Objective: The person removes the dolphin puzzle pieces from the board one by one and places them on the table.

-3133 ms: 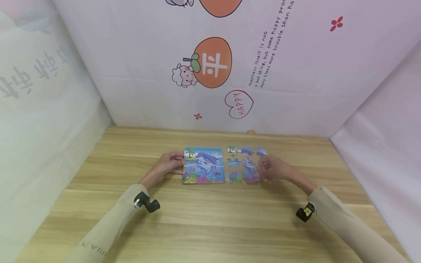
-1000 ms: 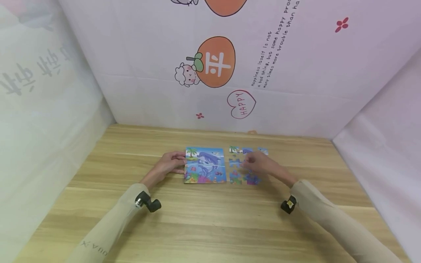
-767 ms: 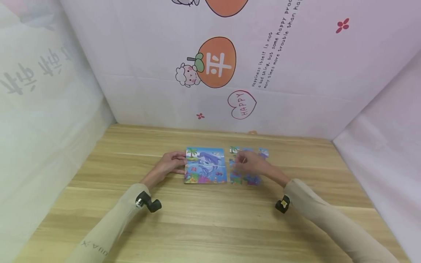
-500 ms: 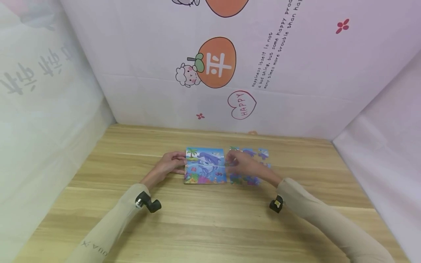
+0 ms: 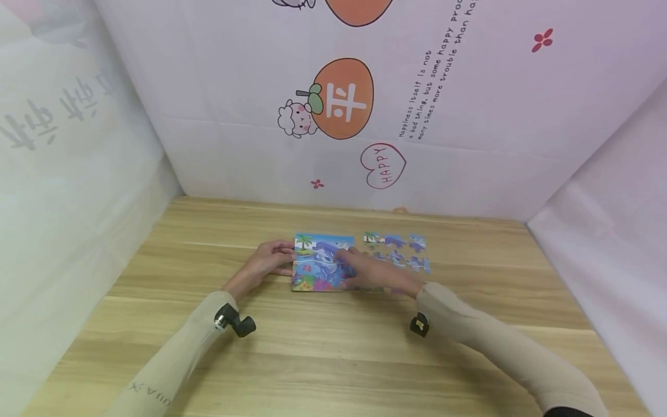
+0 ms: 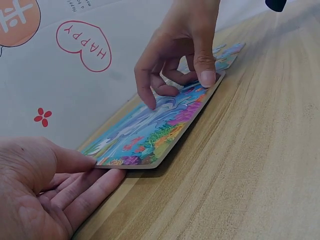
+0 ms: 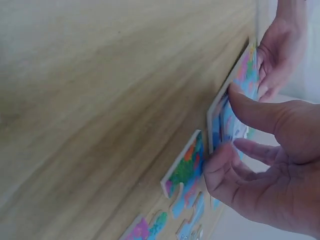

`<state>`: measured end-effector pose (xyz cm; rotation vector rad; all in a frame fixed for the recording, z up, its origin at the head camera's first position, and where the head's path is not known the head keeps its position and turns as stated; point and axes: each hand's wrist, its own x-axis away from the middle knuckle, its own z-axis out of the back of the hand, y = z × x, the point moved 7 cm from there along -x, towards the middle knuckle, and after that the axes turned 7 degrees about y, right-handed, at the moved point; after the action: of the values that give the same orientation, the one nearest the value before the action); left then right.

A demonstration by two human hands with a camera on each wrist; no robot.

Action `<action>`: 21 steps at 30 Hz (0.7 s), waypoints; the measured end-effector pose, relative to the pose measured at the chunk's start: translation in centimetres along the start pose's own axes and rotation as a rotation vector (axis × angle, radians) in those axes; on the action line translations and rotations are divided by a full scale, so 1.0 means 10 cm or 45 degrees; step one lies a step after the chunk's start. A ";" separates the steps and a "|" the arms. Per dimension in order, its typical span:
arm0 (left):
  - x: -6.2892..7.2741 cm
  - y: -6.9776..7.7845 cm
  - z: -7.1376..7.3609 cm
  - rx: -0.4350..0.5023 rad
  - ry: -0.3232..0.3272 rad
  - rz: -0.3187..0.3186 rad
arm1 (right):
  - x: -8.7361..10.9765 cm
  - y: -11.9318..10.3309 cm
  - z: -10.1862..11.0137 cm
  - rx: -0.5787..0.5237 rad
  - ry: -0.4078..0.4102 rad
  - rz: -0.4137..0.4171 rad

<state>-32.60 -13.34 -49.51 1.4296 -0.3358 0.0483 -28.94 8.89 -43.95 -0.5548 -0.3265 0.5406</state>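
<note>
A dolphin picture board (image 5: 312, 275) lies on the table. My left hand (image 5: 268, 259) grips its left edge, the thumb on top and the fingers below, as the left wrist view shows. Over the board's right part is my right hand (image 5: 370, 271), with thumb and fingers curled down at the near right corner. Between them a small blue puzzle piece (image 7: 224, 120) shows in the right wrist view, pinched at the board's surface; the fingers hide much of it. Several loose dolphin puzzle pieces (image 5: 396, 241) lie in rows to the right, the near row partly under my right wrist.
The wooden table (image 5: 323, 347) ends at a white printed backdrop (image 5: 234, 162) behind the board. White sheets (image 5: 88, 174) close off both sides. A small black camera (image 5: 234, 320) sits on each wrist.
My right hand has moved left from the loose pieces to the board's right part. The lower right loose piece no longer lies in its row. My left hand has stayed at the board's left edge.
</note>
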 end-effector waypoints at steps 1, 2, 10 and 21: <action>0.00 0.00 0.00 -0.001 0.002 0.000 | -0.02 0.01 -0.01 -0.007 -0.014 0.003; 0.01 0.01 0.00 -0.005 0.003 -0.002 | -0.03 0.02 -0.02 -0.021 -0.028 0.008; 0.01 0.00 0.00 -0.011 0.001 -0.001 | -0.07 0.06 -0.05 -0.125 -0.069 0.042; -0.01 0.00 0.01 -0.019 0.012 -0.001 | -0.09 -0.04 -0.01 -0.142 0.000 0.093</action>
<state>-32.68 -13.38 -49.58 1.4147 -0.3266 0.0518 -29.48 8.09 -43.93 -0.6767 -0.3386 0.5954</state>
